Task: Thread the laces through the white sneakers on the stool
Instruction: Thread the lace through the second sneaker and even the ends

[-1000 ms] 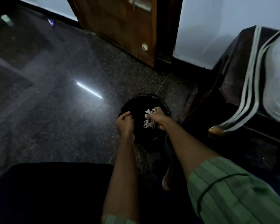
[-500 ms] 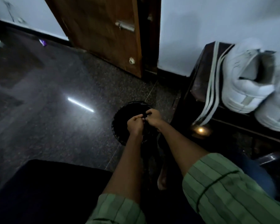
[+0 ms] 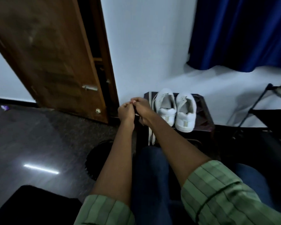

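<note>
Two white sneakers stand side by side on a dark stool [image 3: 204,125], heels toward me: the left sneaker [image 3: 165,106] and the right sneaker [image 3: 186,111]. Their eyelets look bare. Long white strips [image 3: 151,137], seemingly flat laces, lie over the stool's left side and hang off its front. My left hand [image 3: 126,111] and my right hand [image 3: 143,109] meet in the air just left of the sneakers. Their fingers are curled together and pinch a white lace end [image 3: 133,99]. Most of that lace is hidden inside the hands.
A brown wooden door [image 3: 60,70] stands ajar at the left by the white wall. A round black object [image 3: 97,158] sits on the dark floor under my left forearm. A blue curtain [image 3: 242,33] hangs upper right. A black metal rack [image 3: 266,108] stands to the stool's right.
Both hands have risen from over the round black object on the floor to beside the stool. My view has swung up and right, bringing both sneakers fully into sight.
</note>
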Demonstrator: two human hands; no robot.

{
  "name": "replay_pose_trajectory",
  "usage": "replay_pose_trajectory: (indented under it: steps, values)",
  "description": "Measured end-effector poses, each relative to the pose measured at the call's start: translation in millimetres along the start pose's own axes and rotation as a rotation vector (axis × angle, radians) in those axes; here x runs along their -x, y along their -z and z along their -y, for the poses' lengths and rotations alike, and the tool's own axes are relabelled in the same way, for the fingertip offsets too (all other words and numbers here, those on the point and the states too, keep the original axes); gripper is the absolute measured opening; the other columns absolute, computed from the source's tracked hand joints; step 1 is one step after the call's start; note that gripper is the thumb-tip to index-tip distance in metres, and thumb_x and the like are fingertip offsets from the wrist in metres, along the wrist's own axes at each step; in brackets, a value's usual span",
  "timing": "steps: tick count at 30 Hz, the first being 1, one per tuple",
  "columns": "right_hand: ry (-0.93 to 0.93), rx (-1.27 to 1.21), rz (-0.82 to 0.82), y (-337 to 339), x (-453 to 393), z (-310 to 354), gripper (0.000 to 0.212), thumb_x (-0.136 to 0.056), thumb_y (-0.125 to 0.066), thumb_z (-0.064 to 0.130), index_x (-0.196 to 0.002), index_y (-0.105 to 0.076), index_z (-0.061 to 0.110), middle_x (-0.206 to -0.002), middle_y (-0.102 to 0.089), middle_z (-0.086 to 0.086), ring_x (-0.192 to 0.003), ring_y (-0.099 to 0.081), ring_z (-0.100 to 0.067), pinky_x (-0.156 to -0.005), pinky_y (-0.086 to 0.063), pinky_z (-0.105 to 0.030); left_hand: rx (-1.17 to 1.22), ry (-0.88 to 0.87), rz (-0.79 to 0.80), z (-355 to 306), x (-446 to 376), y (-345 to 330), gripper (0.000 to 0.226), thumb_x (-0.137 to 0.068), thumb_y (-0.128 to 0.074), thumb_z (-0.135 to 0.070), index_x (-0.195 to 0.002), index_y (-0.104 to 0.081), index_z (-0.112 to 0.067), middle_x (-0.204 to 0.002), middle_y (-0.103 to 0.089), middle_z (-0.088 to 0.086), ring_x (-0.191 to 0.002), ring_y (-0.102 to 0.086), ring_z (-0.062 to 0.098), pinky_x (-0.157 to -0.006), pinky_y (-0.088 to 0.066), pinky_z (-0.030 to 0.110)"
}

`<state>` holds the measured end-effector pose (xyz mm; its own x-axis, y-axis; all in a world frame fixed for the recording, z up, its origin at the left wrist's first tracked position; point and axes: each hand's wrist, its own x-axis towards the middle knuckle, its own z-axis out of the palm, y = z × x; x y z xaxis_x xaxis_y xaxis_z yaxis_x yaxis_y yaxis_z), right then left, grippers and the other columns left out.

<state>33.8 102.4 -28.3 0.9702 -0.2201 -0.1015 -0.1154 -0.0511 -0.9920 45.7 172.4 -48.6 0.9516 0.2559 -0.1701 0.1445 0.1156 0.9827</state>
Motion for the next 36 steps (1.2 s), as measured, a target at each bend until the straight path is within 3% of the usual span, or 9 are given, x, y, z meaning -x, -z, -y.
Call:
replay_pose_trajectory:
  steps: [2, 3, 5, 9, 13, 17, 23, 32, 36]
  values:
    - [0.058, 0.11, -0.103, 29, 0, 6, 0.023, -0.095, -0.058, -0.001, -0.112, -0.072, 0.004, -0.104, -0.073, -0.01, -0.086, -0.07, -0.018, -0.071, -0.059, -0.023, -0.102, -0.021, 0.108, -4, 8, -14, 0.022, -0.09, -0.058, -0.014, -0.081, -0.077, -0.019, -0.091, -0.077, 0.011, -0.092, -0.075, 0.033, -0.083, -0.064, 0.049]
    - [0.088, 0.198, -0.166, 42, -1, 4, 0.023, -0.09, -0.063, 0.001, -0.109, -0.076, 0.007, -0.104, -0.074, -0.006, -0.091, -0.071, -0.018, -0.078, -0.06, -0.026, -0.183, -0.043, 0.162, -3, 12, -18, 0.023, -0.09, -0.057, -0.015, -0.079, -0.076, -0.02, -0.091, -0.077, 0.012, -0.091, -0.075, 0.034, -0.083, -0.063, 0.05]
    - [0.133, 0.368, -0.222, 65, 5, -6, 0.02, -0.083, -0.071, 0.005, -0.099, -0.081, 0.012, -0.1, -0.078, -0.002, -0.095, -0.071, -0.015, -0.09, -0.059, -0.035, -0.361, -0.104, 0.25, 4, 19, -24, 0.02, -0.088, -0.06, -0.02, -0.083, -0.08, -0.019, -0.089, -0.078, 0.012, -0.09, -0.075, 0.033, -0.08, -0.061, 0.046]
    - [0.161, 0.504, -0.342, 81, 43, -41, 0.019, -0.082, -0.071, 0.011, -0.093, -0.083, 0.019, -0.09, -0.08, 0.0, -0.088, -0.073, -0.017, -0.083, -0.058, -0.031, -0.598, -0.196, 0.312, 25, 28, -27, 0.03, -0.073, -0.064, -0.034, -0.091, -0.084, -0.021, -0.088, -0.08, 0.007, -0.087, -0.075, 0.028, -0.08, -0.063, 0.041]
    - [-0.049, 0.5, -0.515, 67, 71, -83, 0.018, -0.083, -0.073, 0.025, -0.098, -0.082, 0.024, -0.098, -0.079, -0.006, -0.095, -0.072, -0.032, -0.08, -0.058, -0.035, -0.741, -0.278, 0.317, 53, 33, -18, 0.027, -0.083, -0.071, -0.012, -0.106, -0.08, -0.023, -0.111, -0.078, -0.001, -0.102, -0.072, 0.018, -0.086, -0.052, 0.022]
    - [-0.172, 0.451, -0.549, 55, 75, -103, 0.023, -0.082, -0.078, 0.04, -0.097, -0.073, 0.023, -0.102, -0.076, -0.007, -0.102, -0.07, -0.034, -0.084, -0.054, -0.037, -0.81, -0.389, 0.322, 76, 33, -8, 0.034, -0.086, -0.077, -0.014, -0.115, -0.071, -0.029, -0.131, -0.055, -0.003, -0.11, -0.065, 0.019, -0.096, -0.052, 0.032]
    - [-0.184, 0.331, -0.626, 43, 67, -108, 0.022, -0.079, -0.078, 0.027, -0.092, -0.061, 0.021, -0.093, -0.072, -0.006, -0.094, -0.068, -0.034, -0.079, -0.05, -0.035, -0.805, -0.49, 0.284, 87, 28, -3, 0.033, -0.084, -0.079, -0.016, -0.109, -0.069, -0.035, -0.127, -0.051, -0.007, -0.106, -0.066, 0.019, -0.087, -0.053, 0.033]
    - [-0.13, 0.098, -0.63, 31, 66, -113, 0.022, -0.079, -0.074, 0.015, -0.095, -0.061, 0.021, -0.088, -0.071, 0.005, -0.09, -0.069, -0.024, -0.078, -0.049, -0.031, -0.623, -0.489, 0.232, 93, 21, 2, 0.045, -0.077, -0.073, -0.003, -0.102, -0.069, -0.041, -0.111, -0.061, -0.007, -0.088, -0.067, 0.015, -0.089, -0.059, 0.039]
    - [0.096, 0.056, -0.552, 34, 62, -91, 0.01, -0.076, -0.069, 0.012, -0.079, -0.064, 0.019, -0.076, -0.07, 0.007, -0.075, -0.066, -0.015, -0.074, -0.055, -0.034, -0.615, -0.585, 0.226, 83, 23, 7, 0.036, -0.082, -0.075, -0.009, -0.099, -0.069, -0.04, -0.109, -0.063, -0.004, -0.087, -0.065, 0.009, -0.084, -0.055, 0.028]
